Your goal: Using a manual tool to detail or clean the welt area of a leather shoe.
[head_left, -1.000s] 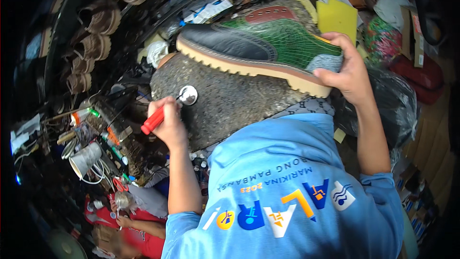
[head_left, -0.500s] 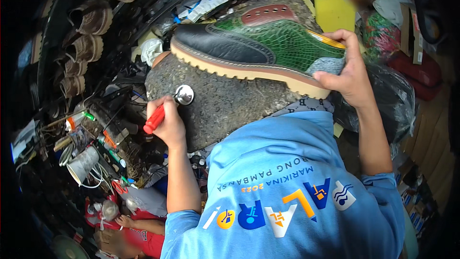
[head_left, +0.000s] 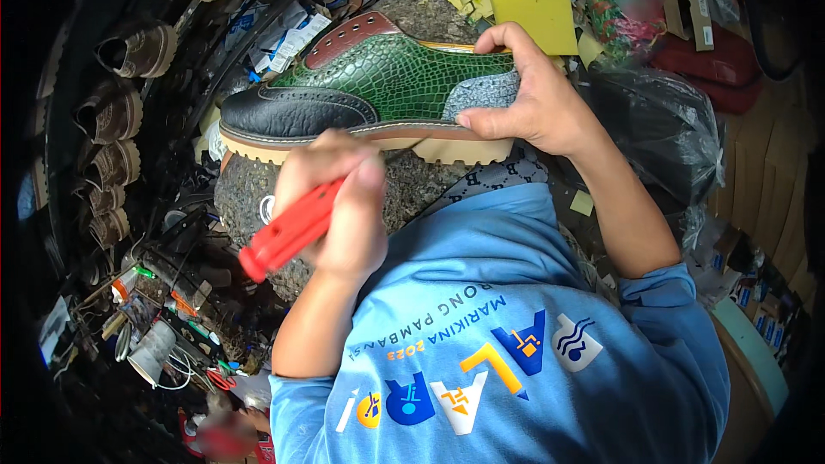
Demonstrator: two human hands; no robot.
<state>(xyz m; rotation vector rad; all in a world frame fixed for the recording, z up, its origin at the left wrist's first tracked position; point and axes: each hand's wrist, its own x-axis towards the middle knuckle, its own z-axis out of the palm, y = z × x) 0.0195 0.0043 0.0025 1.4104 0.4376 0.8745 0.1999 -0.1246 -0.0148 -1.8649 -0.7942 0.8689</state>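
A low-cut shoe (head_left: 395, 82) lies side-on over a rough grey stone block (head_left: 236, 193), toe to the left. Its toe is black, its side green scale-patterned leather, its heel patch grey, and its thick sole tan and ridged. Gripping the heel end is my right hand (head_left: 546, 107), thumb on the outer side and fingers at the collar. My left hand (head_left: 344, 206), slightly blurred, is closed round the red handle of a pointed tool (head_left: 296, 228). The tool's thin dark tip points right, close against the sole edge; whether it pierces there I cannot tell.
A shiny round metal piece (head_left: 267, 208) sits on the stone, partly behind my left hand. Several brown shoes (head_left: 112, 112) line a rack on the left. Cluttered tools and a white cup (head_left: 153, 352) lie lower left; a black plastic bag (head_left: 657, 137) is at right. Another person shows at lower left.
My left hand has brought the red-handled tool from beside the round metal piece to the shoe's sole edge. The shoe and my right hand appear farther left, as the view has shifted too.
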